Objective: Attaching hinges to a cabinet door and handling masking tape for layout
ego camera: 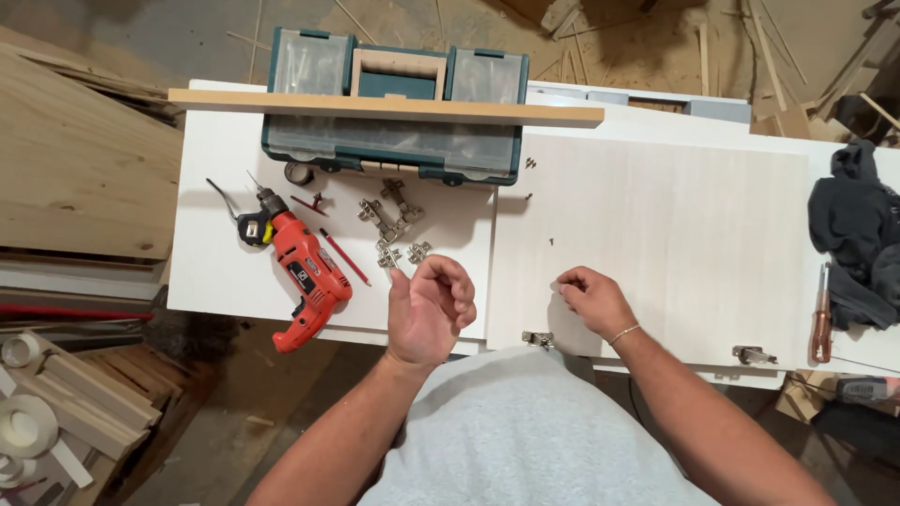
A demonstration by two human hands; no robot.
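Observation:
My left hand [431,309] hovers over the near edge of the white board [216,262], fingers curled and pinching a small metal hinge part [387,257]. Loose metal hinges [389,217] lie just beyond it. My right hand [591,298] rests on a pale wood-grain cabinet door [675,234], its fingertips pinching something tiny and whitish that I cannot make out. Two hinges [537,339] are mounted along the door's near edge, the second hinge [753,355] further right.
An orange power drill [305,272] and a red pencil [345,257] lie left of the hinges. A teal toolbox [394,141] with a wooden strip [384,106] across it stands at the back. A dark cloth [858,234] and a screwdriver [822,314] are at the right. Wood offcuts cover the floor.

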